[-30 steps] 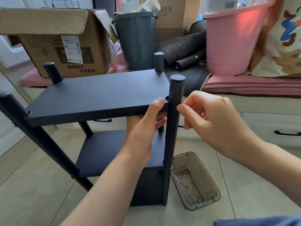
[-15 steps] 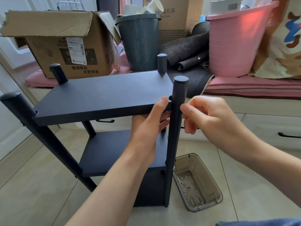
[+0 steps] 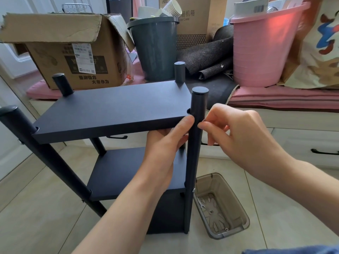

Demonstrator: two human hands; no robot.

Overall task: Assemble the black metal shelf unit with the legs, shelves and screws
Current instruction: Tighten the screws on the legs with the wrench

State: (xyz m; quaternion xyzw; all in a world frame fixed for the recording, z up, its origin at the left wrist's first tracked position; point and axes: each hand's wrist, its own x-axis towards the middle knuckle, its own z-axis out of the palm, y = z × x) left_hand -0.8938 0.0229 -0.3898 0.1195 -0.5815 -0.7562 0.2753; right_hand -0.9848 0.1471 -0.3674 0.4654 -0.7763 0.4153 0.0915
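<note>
Right hand (image 3: 244, 136) fingertips now pinched together at upright front leg (image 3: 194, 153); left hand (image 3: 165, 143) grips top shelf (image 3: 113, 109), lying level. Tiled floor (image 3: 36, 208).

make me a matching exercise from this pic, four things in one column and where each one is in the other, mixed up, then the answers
Things:
1. left hand
2. right hand
3. clear plastic bin
4. pink bucket

Places:
A. on the floor, right of the shelf unit's near leg
B. gripping the top shelf's near right corner, thumb on its front edge
C. on the cushioned bench behind the unit
D. fingers pinching at the right side of the near right leg

Pairs: 1-B, 2-D, 3-A, 4-C
</note>
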